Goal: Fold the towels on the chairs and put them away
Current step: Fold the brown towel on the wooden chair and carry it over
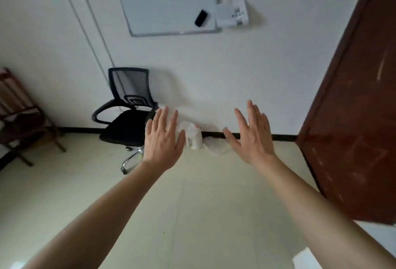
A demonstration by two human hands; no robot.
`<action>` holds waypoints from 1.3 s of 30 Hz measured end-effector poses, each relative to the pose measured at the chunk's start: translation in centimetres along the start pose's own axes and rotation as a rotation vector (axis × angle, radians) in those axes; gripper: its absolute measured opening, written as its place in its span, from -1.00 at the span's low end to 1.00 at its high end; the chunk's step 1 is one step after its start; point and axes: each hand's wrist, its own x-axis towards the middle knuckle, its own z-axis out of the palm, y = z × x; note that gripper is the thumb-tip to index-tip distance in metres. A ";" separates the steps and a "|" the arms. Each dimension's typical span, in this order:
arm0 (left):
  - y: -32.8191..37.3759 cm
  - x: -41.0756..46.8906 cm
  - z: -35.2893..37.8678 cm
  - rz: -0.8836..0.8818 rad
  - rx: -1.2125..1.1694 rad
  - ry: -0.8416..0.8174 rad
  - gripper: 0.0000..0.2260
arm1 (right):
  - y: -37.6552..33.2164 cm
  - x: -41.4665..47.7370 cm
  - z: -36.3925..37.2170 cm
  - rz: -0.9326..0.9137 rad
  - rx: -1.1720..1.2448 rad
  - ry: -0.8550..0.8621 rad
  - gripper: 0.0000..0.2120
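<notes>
Out in front, the left hand and right hand are spread wide, each grip empty; no towel shows on the black chair, so next comes finding one.

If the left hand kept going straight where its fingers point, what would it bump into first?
Probably the black office chair, near its armrest: the open left hand points that way, fingers spread. Depth is hard to judge, so it might pass beside the chair and reach the white wall.
</notes>
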 end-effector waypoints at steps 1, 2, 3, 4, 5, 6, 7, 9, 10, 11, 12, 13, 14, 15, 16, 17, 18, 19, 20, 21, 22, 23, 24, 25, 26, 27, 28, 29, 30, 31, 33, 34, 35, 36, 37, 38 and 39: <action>-3.8 -0.8 -0.9 -0.036 0.015 0.026 -0.47 | -4.3 1.7 0.8 -0.058 0.017 0.007 -0.27; -7.1 -1.4 -1.8 -0.055 0.023 0.041 -0.47 | -8.0 3.1 1.7 -0.103 0.036 0.017 -0.27; -10.4 -2.0 -2.8 -0.070 0.040 0.056 -0.47 | -11.8 4.4 2.5 -0.142 0.059 0.013 -0.28; -13.8 -2.6 -3.8 -0.098 0.054 0.059 -0.47 | -15.8 5.8 3.5 -0.190 0.071 0.021 -0.30; -17.9 -3.5 -4.8 -0.141 0.079 0.073 -0.47 | -20.5 7.1 4.6 -0.247 0.087 0.017 -0.32; -21.1 -4.2 -5.8 -0.169 0.101 0.074 -0.48 | -24.4 8.0 5.7 -0.291 0.104 0.032 -0.34; -24.3 -4.9 -6.8 -0.198 0.128 0.088 -0.48 | -28.2 9.0 6.6 -0.326 0.126 0.021 -0.35; -30.9 -6.3 -8.7 -0.274 0.170 0.091 -0.48 | -36.0 10.7 8.3 -0.381 0.159 0.006 -0.34; -33.0 -6.8 -9.4 -0.301 0.179 0.096 -0.48 | -38.5 11.2 8.8 -0.401 0.177 -0.008 -0.34; -35.3 -7.2 -10.0 -0.323 0.191 0.101 -0.47 | -41.1 11.7 9.5 -0.428 0.190 -0.009 -0.34; -38.0 -7.6 -10.4 -0.352 0.202 0.096 -0.46 | -44.0 12.5 10.3 -0.451 0.206 -0.017 -0.34; -40.1 -7.8 -10.7 -0.379 0.206 0.091 -0.46 | -46.3 13.2 11.1 -0.472 0.216 -0.017 -0.33; -42.0 -7.9 -10.8 -0.397 0.212 0.091 -0.46 | -48.4 13.8 11.7 -0.492 0.233 -0.021 -0.33; -43.9 -7.8 -10.8 -0.424 0.216 0.088 -0.45 | -50.4 14.5 12.6 -0.504 0.249 -0.028 -0.33; -46.1 -7.7 -10.7 -0.455 0.214 0.088 -0.45 | -52.6 15.4 13.6 -0.523 0.266 -0.042 -0.33; -47.8 -7.4 -10.5 -0.482 0.210 0.087 -0.44 | -54.4 16.1 14.3 -0.536 0.276 -0.049 -0.32; -49.5 -7.1 -10.2 -0.499 0.212 0.088 -0.43 | -56.0 16.9 15.3 -0.553 0.291 -0.050 -0.32; -51.6 -6.4 -9.7 -0.516 0.217 0.086 -0.43 | -57.9 18.2 16.6 -0.570 0.300 -0.055 -0.32; -53.2 -5.8 -9.3 -0.527 0.225 0.087 -0.43 | -59.3 19.3 17.5 -0.585 0.311 -0.051 -0.33; -55.0 -5.0 -8.9 -0.535 0.233 0.085 -0.43 | -60.8 20.6 18.6 -0.603 0.319 -0.047 -0.33; -56.7 -4.0 -8.4 -0.535 0.243 0.088 -0.43 | -62.2 22.1 19.7 -0.616 0.328 -0.041 -0.33; -58.4 -3.0 -7.9 -0.534 0.256 0.089 -0.42 | -63.6 23.7 20.8 -0.625 0.337 -0.045 -0.32; -60.3 -1.9 -7.3 -0.529 0.271 0.089 -0.43 | -65.1 25.5 22.0 -0.637 0.351 -0.046 -0.32; -62.7 -0.4 -6.6 -0.537 0.285 0.083 -0.42 | -66.9 28.0 23.5 -0.648 0.366 -0.050 -0.32; -64.5 0.9 -6.3 -0.545 0.294 0.086 -0.42 | -68.4 29.9 24.4 -0.651 0.378 -0.048 -0.32; -66.8 2.7 -6.1 -0.557 0.305 0.089 -0.42 | -70.3 32.6 25.4 -0.664 0.383 -0.045 -0.32; -68.6 4.1 -6.1 -0.574 0.310 0.093 -0.41 | -71.8 34.6 25.9 -0.671 0.395 -0.053 -0.31; -70.3 5.3 -6.1 -0.587 0.321 0.094 -0.41 | -73.2 36.4 26.5 -0.689 0.402 -0.044 -0.32; -72.7 7.2 -6.2 -0.616 0.332 0.090 -0.42 | -75.4 39.2 27.2 -0.707 0.407 -0.055 -0.32; -73.8 8.0 -6.3 -0.621 0.347 0.103 -0.42 | -76.3 40.5 27.6 -0.716 0.410 -0.034 -0.32; -77.1 10.1 -6.6 -0.649 0.358 0.115 -0.43 | -79.5 44.0 28.7 -0.727 0.428 -0.052 -0.33; -78.7 10.8 -6.6 -0.664 0.362 0.121 -0.43 | -81.0 45.3 29.3 -0.735 0.436 -0.068 -0.33; -80.1 11.1 -6.5 -0.678 0.368 0.122 -0.44 | -82.3 46.3 30.1 -0.749 0.444 -0.080 -0.32; -81.5 11.4 -6.2 -0.691 0.377 0.115 -0.44 | -83.5 47.1 30.9 -0.768 0.448 -0.094 -0.32; -83.1 11.6 -5.9 -0.705 0.385 0.106 -0.44 | -84.8 48.0 31.9 -0.797 0.448 -0.105 -0.32; -85.2 12.0 -5.4 -0.733 0.393 0.096 -0.44 | -86.7 49.0 33.2 -0.821 0.440 -0.120 -0.32; -87.0 12.3 -4.9 -0.751 0.389 0.090 -0.44 | -88.0 50.0 34.4 -0.837 0.440 -0.127 -0.32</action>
